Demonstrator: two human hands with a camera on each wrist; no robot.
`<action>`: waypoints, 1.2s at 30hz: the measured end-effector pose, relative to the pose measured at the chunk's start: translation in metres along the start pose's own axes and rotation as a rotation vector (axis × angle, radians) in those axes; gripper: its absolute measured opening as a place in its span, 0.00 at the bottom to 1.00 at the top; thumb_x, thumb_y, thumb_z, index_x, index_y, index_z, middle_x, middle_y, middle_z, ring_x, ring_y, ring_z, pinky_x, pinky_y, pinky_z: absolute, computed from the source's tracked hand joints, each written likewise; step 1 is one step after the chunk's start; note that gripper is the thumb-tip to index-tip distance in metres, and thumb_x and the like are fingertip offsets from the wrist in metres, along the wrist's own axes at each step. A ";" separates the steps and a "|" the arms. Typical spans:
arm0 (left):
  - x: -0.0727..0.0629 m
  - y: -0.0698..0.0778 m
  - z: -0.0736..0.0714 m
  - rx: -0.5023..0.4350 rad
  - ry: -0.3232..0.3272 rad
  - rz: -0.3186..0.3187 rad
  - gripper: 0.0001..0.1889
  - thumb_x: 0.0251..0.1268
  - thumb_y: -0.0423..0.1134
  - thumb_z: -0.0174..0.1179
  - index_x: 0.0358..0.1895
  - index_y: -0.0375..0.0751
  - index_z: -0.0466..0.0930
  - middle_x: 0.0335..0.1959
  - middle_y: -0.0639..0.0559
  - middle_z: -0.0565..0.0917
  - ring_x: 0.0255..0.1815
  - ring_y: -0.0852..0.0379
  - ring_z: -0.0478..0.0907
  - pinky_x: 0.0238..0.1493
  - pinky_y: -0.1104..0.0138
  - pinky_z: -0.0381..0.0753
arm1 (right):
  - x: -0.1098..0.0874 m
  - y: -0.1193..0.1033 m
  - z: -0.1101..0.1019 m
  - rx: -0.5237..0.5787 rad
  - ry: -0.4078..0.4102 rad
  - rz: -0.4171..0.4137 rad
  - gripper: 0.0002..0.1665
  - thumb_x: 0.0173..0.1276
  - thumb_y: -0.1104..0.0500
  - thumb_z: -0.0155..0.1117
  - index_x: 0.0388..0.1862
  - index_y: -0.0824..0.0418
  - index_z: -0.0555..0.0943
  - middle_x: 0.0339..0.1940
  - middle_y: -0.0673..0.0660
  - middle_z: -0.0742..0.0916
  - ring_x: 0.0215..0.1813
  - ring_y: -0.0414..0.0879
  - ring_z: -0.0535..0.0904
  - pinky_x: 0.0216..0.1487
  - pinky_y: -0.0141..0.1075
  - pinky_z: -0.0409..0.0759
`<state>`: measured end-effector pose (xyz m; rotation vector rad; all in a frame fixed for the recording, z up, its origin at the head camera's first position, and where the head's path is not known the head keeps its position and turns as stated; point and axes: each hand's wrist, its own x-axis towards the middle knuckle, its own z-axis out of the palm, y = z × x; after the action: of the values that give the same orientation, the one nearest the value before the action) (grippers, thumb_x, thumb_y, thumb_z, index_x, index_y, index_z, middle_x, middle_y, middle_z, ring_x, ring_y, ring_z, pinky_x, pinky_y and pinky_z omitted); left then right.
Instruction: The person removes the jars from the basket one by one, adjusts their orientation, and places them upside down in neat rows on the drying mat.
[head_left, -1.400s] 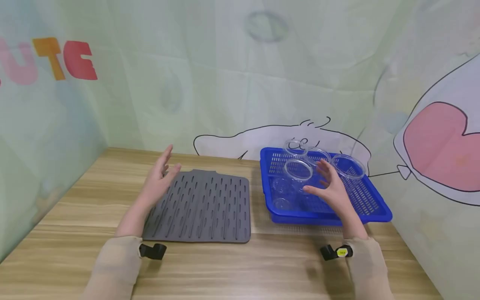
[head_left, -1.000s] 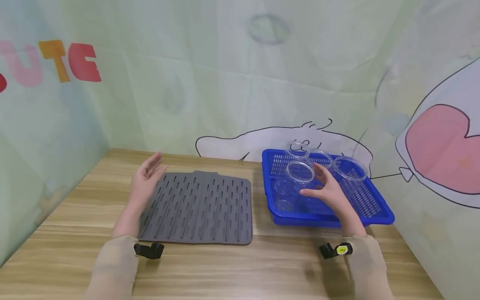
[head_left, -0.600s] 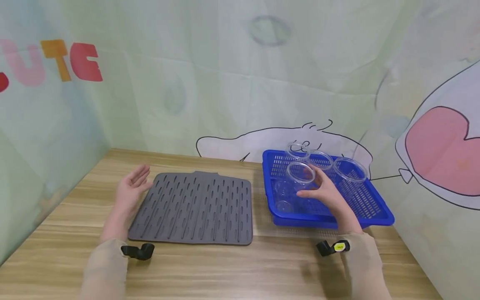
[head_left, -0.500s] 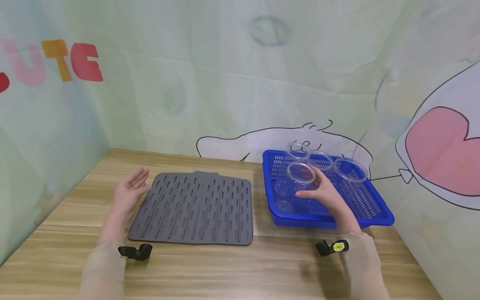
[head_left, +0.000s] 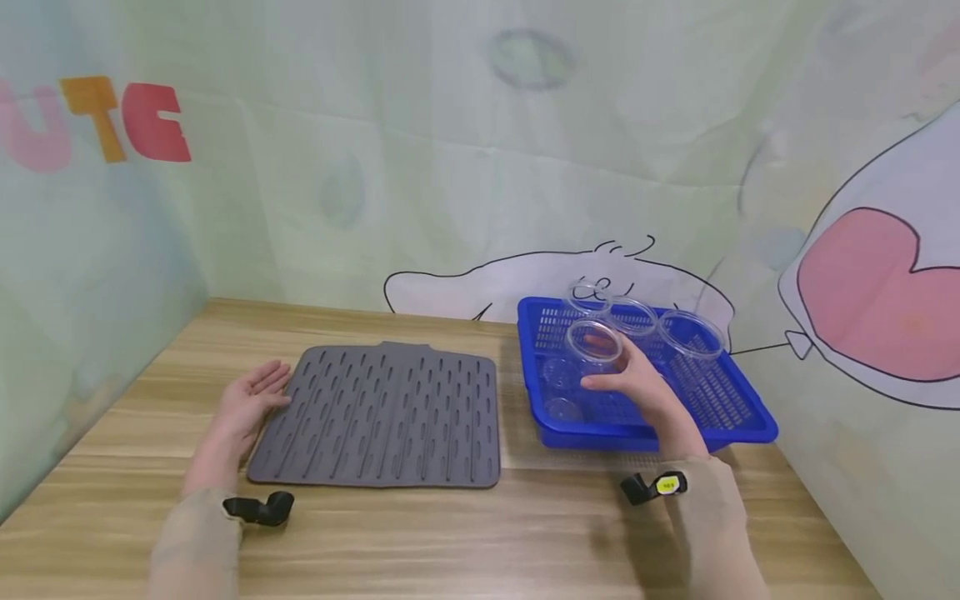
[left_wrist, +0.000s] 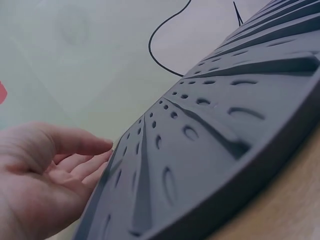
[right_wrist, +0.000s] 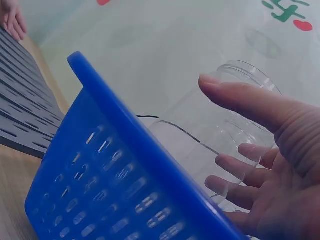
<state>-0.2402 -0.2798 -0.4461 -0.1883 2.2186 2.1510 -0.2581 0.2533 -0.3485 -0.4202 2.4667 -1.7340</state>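
My right hand (head_left: pixel 633 379) reaches into the blue plastic basket (head_left: pixel 551 437), at the front clear cup (head_left: pixel 596 346). Its thumb lies on the near side, with the fingers behind the see-through wall; in the right wrist view, thumb and fingers (right_wrist: pixel 245 182) stand wide apart around the clear cup (right_wrist: pixel 187 120). Several more clear cups stand upright in the basket, their rims above its edge. At the left edge of a grey slotted drying mat (head_left: pixel 382 417), my left hand (head_left: pixel 247 404) lies palm up with loose fingers, the thumb tip right at the mat's edge (left_wrist: pixel 117 145).
The mat lies flat on the wooden table (head_left: pixel 420 542), left of the basket. A printed cloth backdrop (head_left: pixel 360 167) rises behind the table and along both sides. The basket's raised rim (right_wrist: pixel 150 145) stands between the mat and the cups.
My left hand has moved left and down from over the mat to its left edge, turning palm up. My right hand has come left around the front cup, which stays in place.
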 end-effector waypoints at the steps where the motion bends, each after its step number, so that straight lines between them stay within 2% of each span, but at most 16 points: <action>1: 0.000 0.000 0.000 -0.007 0.000 -0.008 0.40 0.67 0.20 0.47 0.78 0.33 0.36 0.79 0.34 0.43 0.79 0.43 0.45 0.68 0.76 0.66 | 0.001 0.000 0.001 0.004 -0.002 -0.005 0.51 0.55 0.69 0.71 0.76 0.64 0.57 0.74 0.67 0.68 0.70 0.65 0.67 0.72 0.57 0.65; 7: -0.002 -0.002 -0.001 -0.046 0.013 -0.043 0.42 0.64 0.16 0.43 0.78 0.34 0.35 0.79 0.36 0.42 0.80 0.43 0.43 0.76 0.63 0.53 | 0.003 0.001 0.006 -0.026 0.007 0.005 0.50 0.55 0.68 0.72 0.75 0.64 0.58 0.73 0.66 0.70 0.69 0.63 0.68 0.67 0.47 0.68; 12: -0.004 -0.003 -0.001 -0.056 0.021 -0.050 0.42 0.62 0.13 0.41 0.78 0.33 0.34 0.79 0.35 0.41 0.80 0.43 0.43 0.77 0.62 0.51 | 0.002 0.002 0.011 -0.074 0.021 0.035 0.50 0.56 0.65 0.73 0.75 0.61 0.60 0.73 0.65 0.70 0.59 0.63 0.74 0.58 0.38 0.72; 21: -0.004 0.000 0.001 -0.071 0.030 -0.065 0.42 0.62 0.14 0.42 0.78 0.34 0.36 0.79 0.35 0.43 0.80 0.44 0.44 0.77 0.63 0.52 | 0.000 0.001 0.011 -0.072 0.054 0.013 0.49 0.56 0.66 0.72 0.75 0.62 0.60 0.72 0.66 0.71 0.56 0.65 0.78 0.58 0.37 0.74; 25: -0.004 0.000 0.004 -0.076 0.031 -0.070 0.42 0.61 0.14 0.42 0.78 0.34 0.36 0.79 0.35 0.43 0.80 0.44 0.44 0.77 0.63 0.52 | -0.001 -0.004 0.009 -0.058 0.076 0.008 0.49 0.55 0.67 0.72 0.74 0.64 0.60 0.72 0.66 0.71 0.53 0.61 0.80 0.57 0.34 0.74; 28: -0.003 0.000 0.004 -0.070 0.037 -0.073 0.42 0.61 0.14 0.42 0.78 0.34 0.36 0.79 0.35 0.43 0.80 0.44 0.45 0.77 0.63 0.52 | -0.002 -0.010 0.007 -0.049 0.092 0.008 0.49 0.55 0.66 0.71 0.74 0.63 0.60 0.72 0.66 0.71 0.58 0.62 0.78 0.60 0.37 0.74; 32: -0.003 0.001 0.003 -0.067 0.057 -0.089 0.42 0.62 0.15 0.45 0.78 0.34 0.38 0.79 0.36 0.45 0.80 0.44 0.47 0.75 0.65 0.57 | -0.002 -0.019 0.005 -0.044 0.117 -0.001 0.48 0.55 0.67 0.71 0.74 0.63 0.61 0.72 0.65 0.71 0.69 0.62 0.69 0.62 0.37 0.73; 34: -0.003 0.003 0.003 -0.077 0.077 -0.095 0.42 0.63 0.17 0.46 0.78 0.35 0.39 0.79 0.37 0.45 0.80 0.45 0.48 0.73 0.68 0.61 | -0.003 -0.024 0.003 -0.055 0.131 -0.007 0.48 0.55 0.67 0.71 0.74 0.63 0.61 0.72 0.64 0.71 0.69 0.59 0.68 0.62 0.36 0.73; 36: -0.004 0.006 0.003 -0.090 0.102 -0.096 0.40 0.65 0.19 0.48 0.78 0.37 0.40 0.79 0.38 0.47 0.80 0.47 0.49 0.70 0.72 0.65 | -0.003 -0.031 0.001 -0.075 0.148 -0.013 0.49 0.55 0.66 0.71 0.75 0.63 0.60 0.72 0.64 0.71 0.67 0.59 0.68 0.64 0.40 0.72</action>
<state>-0.2371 -0.2762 -0.4400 -0.4083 2.1164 2.2388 -0.2499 0.2430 -0.3203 -0.3264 2.6431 -1.7413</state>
